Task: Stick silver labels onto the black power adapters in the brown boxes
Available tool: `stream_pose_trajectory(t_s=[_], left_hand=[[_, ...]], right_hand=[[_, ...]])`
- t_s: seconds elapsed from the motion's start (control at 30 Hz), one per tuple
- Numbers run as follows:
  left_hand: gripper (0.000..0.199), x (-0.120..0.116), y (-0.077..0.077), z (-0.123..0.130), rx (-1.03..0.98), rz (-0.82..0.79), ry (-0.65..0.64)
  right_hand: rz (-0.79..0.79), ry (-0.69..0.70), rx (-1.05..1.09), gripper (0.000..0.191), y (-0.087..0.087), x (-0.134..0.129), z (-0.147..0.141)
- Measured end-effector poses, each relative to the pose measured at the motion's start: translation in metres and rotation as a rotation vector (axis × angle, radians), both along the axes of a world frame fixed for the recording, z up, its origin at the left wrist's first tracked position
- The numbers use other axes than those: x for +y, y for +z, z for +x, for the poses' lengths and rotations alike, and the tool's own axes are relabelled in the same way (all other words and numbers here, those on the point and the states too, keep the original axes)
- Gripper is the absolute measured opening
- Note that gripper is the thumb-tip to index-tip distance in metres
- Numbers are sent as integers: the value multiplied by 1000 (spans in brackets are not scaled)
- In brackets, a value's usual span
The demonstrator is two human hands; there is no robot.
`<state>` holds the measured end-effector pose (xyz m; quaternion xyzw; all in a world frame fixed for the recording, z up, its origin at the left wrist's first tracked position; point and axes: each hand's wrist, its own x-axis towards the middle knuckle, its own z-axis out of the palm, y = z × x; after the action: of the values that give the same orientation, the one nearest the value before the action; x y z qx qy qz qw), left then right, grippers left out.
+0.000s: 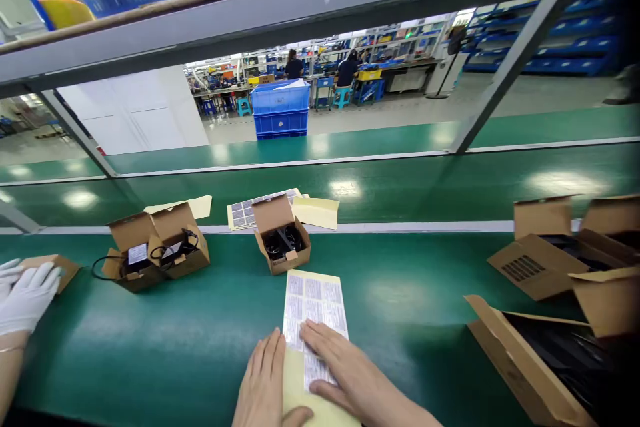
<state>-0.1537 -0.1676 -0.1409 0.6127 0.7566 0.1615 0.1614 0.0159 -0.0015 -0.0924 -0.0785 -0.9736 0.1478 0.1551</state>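
A sheet of small white printed labels (pixel 315 307) on yellowish backing lies on the green belt (pixel 200 320) in front of me. My left hand (pixel 263 383) rests flat on the sheet's lower left edge. My right hand (pixel 345 370) lies on the labels, fingertips pressing near the sheet's middle. Just beyond the sheet stands a small open cardboard box (pixel 280 235) with black cable inside.
Two open boxes (pixel 155 247) with black cables sit at the left. A co-worker's white-gloved hand (pixel 25 297) rests on a small box (pixel 55 267) at far left. Larger open cartons (pixel 550 247) crowd the right. More label sheets (pixel 245 212) lie behind the middle box.
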Motion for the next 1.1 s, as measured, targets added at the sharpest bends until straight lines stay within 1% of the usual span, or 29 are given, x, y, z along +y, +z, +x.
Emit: stream_pose_trajectory(t_s=[0.07, 0.1, 0.13, 0.2, 0.27, 0.33, 0.4, 0.47, 0.6, 0.67, 0.73, 0.83, 0.97, 1.1], left_hand=[[75, -8, 12, 2, -109, 1, 127], [70, -8, 19, 6, -174, 13, 178], [67, -6, 27, 9, -249, 22, 221], [64, 3, 41, 15, -403, 21, 298], [59, 16, 56, 17, -524, -4, 343], [47, 28, 68, 15, -574, 13, 326], [26, 36, 79, 13, -576, 85, 243], [4, 39, 87, 15, -559, 163, 156], [9, 40, 96, 23, -545, 230, 40], [9, 41, 100, 26, -540, 254, 0], [9, 42, 104, 27, -537, 273, -32], [9, 44, 108, 27, -553, 289, -47], [8, 46, 108, 26, -600, 270, -39], [10, 49, 109, 26, -614, 267, -75]], right_hand=[[14, -71, 124, 43, -30, -10, 6], [22, -117, 196, 37, -39, -15, 7], [28, -158, 266, 33, -46, -20, 7], [20, -222, 360, 29, -49, -29, 7], [-5, -276, 360, 26, -45, -35, 9], [-26, -308, 331, 23, -35, -39, 12], [-53, -310, 311, 22, -22, -39, 16], [-113, -282, 285, 20, -6, -35, 20], [-328, -203, 131, 11, 27, -26, 28], [-400, -190, 86, 11, 37, -22, 30], [-424, -198, 84, 14, 42, -21, 31], [-417, -212, 109, 17, 42, -22, 30], [-427, -234, 160, 19, 39, -24, 28], [-508, -242, 152, 19, 42, -25, 31]])
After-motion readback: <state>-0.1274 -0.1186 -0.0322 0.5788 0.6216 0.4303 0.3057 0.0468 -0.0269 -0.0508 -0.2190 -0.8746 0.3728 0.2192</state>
